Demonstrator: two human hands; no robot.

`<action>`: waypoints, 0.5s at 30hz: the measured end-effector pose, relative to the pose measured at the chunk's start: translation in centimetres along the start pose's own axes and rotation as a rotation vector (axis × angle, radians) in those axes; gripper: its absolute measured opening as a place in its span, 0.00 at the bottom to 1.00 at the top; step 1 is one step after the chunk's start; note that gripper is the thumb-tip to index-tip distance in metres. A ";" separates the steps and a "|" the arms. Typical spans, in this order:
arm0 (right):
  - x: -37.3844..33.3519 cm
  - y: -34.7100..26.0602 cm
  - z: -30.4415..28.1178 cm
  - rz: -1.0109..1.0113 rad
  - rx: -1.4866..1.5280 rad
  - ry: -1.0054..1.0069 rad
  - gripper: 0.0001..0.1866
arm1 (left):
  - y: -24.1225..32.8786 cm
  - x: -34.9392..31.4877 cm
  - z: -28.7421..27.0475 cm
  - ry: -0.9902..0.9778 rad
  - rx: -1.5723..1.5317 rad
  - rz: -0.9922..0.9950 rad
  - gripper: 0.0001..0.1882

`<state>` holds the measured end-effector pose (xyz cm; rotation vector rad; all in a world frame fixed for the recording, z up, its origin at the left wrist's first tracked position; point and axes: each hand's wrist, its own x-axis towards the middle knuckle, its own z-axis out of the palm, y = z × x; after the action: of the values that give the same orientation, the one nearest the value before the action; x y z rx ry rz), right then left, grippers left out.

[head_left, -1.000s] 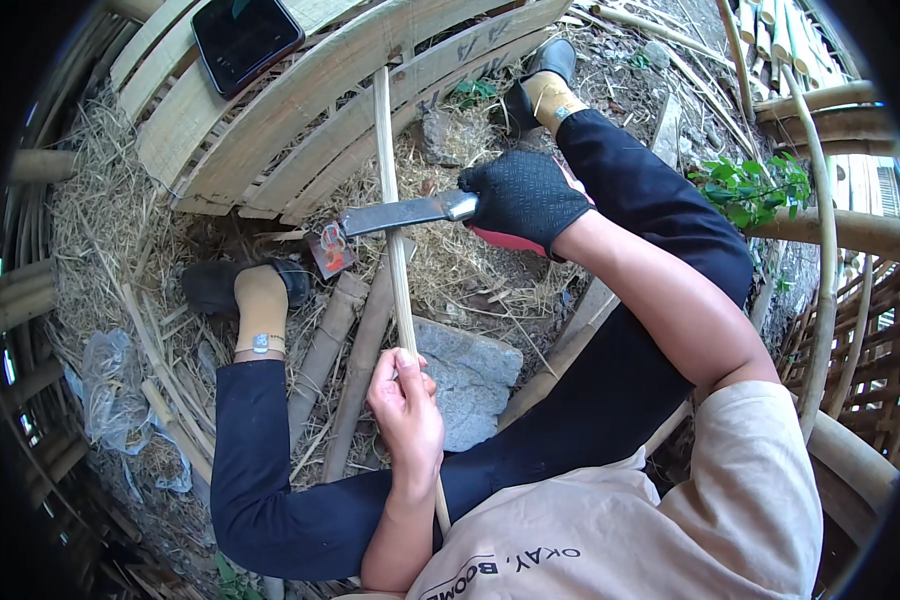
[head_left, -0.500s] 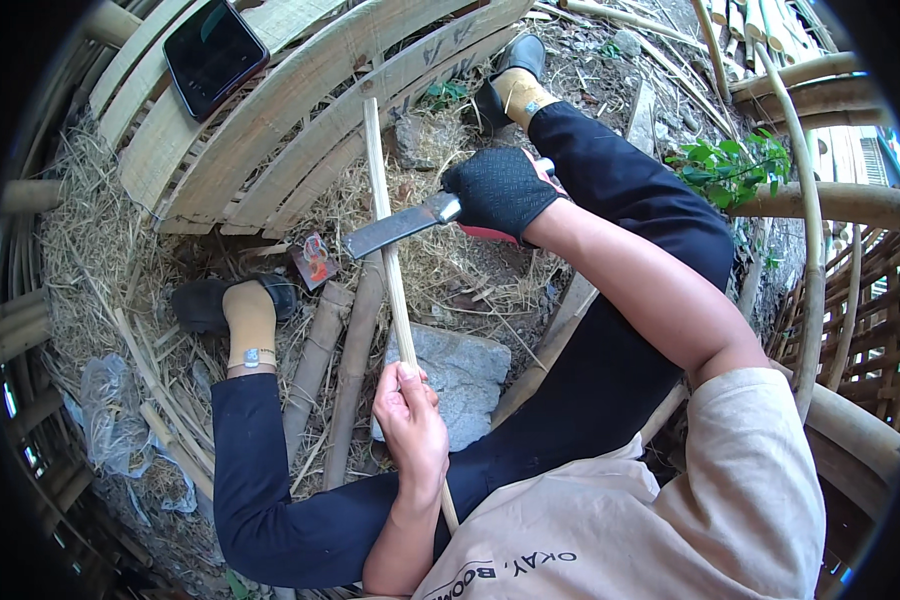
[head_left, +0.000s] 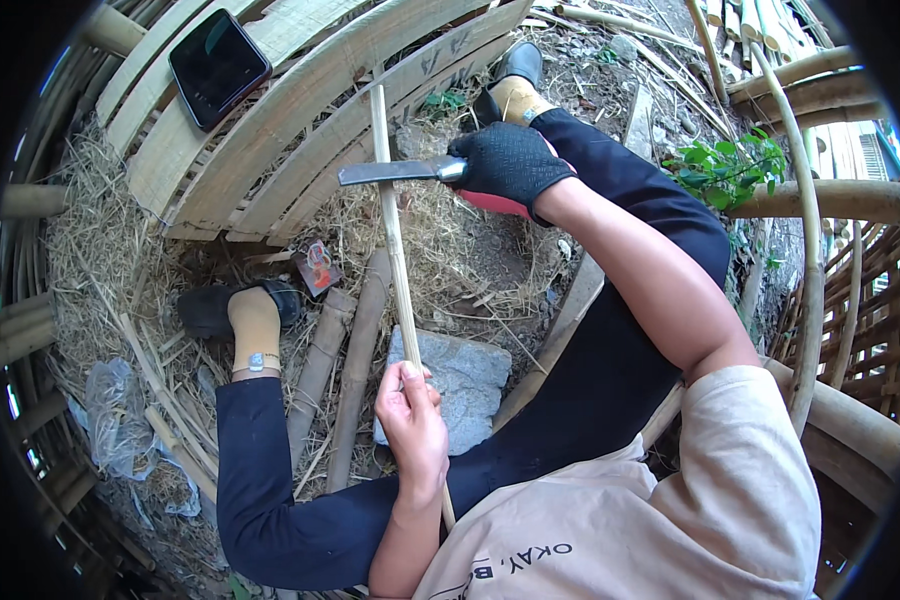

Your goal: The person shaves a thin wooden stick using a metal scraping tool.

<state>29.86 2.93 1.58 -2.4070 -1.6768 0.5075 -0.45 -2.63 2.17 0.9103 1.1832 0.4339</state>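
Observation:
My bare left hand [head_left: 413, 430] is closed around a long, thin bamboo strip [head_left: 394, 260], with the thumb lying along it. The strip's lower end runs back under my wrist toward my shirt, and its far end points toward the slatted wood. In a black glove with a red palm side, my right hand [head_left: 508, 168] grips a knife; most of the handle is hidden in the fist. The wide, flat knife blade [head_left: 385, 172] lies across the strip near its far end and points left.
A grey stone block [head_left: 460, 385] sits under the strip, beside my left hand. Two bamboo poles [head_left: 360, 370] lie left of it. Pale wooden slats [head_left: 300, 120] carry a phone [head_left: 219, 68]. Straw, a small red packet [head_left: 317, 268] and crumpled clear plastic [head_left: 120, 420] litter the ground.
My right hand and the knife have slid away from me along the strip, and the blade now lies closer to level. My left hand keeps its hold in nearly the same place.

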 end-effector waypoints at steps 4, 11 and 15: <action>-0.8 -1.5 1.2 -0.124 -0.006 -0.068 0.11 | 0.5 0.3 -0.2 0.004 -0.013 -0.006 0.15; -0.9 -1.6 1.2 -0.045 -0.042 -0.118 0.10 | 0.5 -0.8 0.1 0.015 0.041 0.003 0.16; 0.4 1.0 0.9 0.001 -0.096 -0.028 0.10 | 0.3 -1.8 0.5 -0.037 0.046 -0.005 0.16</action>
<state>30.53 2.85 0.30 -2.4779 -1.7498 0.4737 -0.58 -3.92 3.49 0.9510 1.1656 0.3854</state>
